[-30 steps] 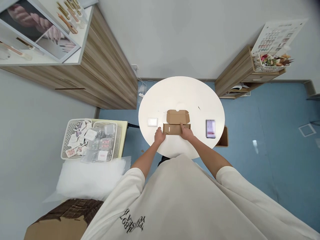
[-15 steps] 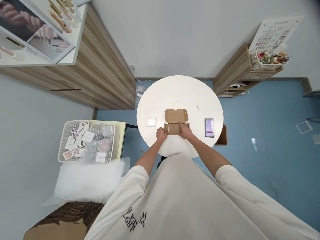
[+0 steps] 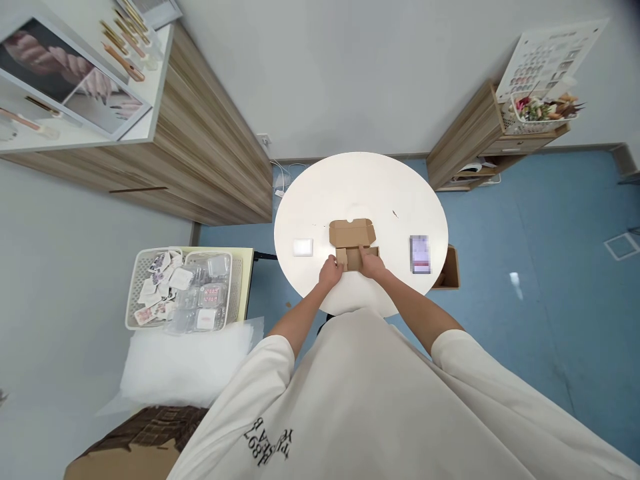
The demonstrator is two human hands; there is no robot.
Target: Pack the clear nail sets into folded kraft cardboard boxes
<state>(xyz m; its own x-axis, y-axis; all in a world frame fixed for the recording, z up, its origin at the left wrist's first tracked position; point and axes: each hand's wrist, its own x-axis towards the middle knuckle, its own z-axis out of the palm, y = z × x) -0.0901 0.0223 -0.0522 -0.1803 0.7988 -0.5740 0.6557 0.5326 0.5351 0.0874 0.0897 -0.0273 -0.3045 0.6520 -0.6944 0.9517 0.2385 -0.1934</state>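
A small brown cardboard box (image 3: 353, 235) lies partly folded on the round white table (image 3: 360, 187), its lid flap lying open toward the far side. My left hand (image 3: 331, 273) grips the left end of the box's near wall, fingers curled on the cardboard. Pressing on the right part of that same wall is my right hand (image 3: 371, 265), its thumb laid over the top edge. A small white packet (image 3: 303, 247) rests on the table left of the box. A phone (image 3: 420, 254) lies to the right.
A yellow side table at left holds a white basket (image 3: 180, 289) of several small packets. Bubble wrap (image 3: 185, 363) and a brown carton (image 3: 125, 447) lie below it. Wooden cabinets (image 3: 210, 147) stand at the back left and back right. A small cardboard box (image 3: 450, 270) sits on the floor beside the table.
My left hand has slid right along the near wall, folding the left end flap inward, so the visible near wall is shorter. My right hand has stayed put.
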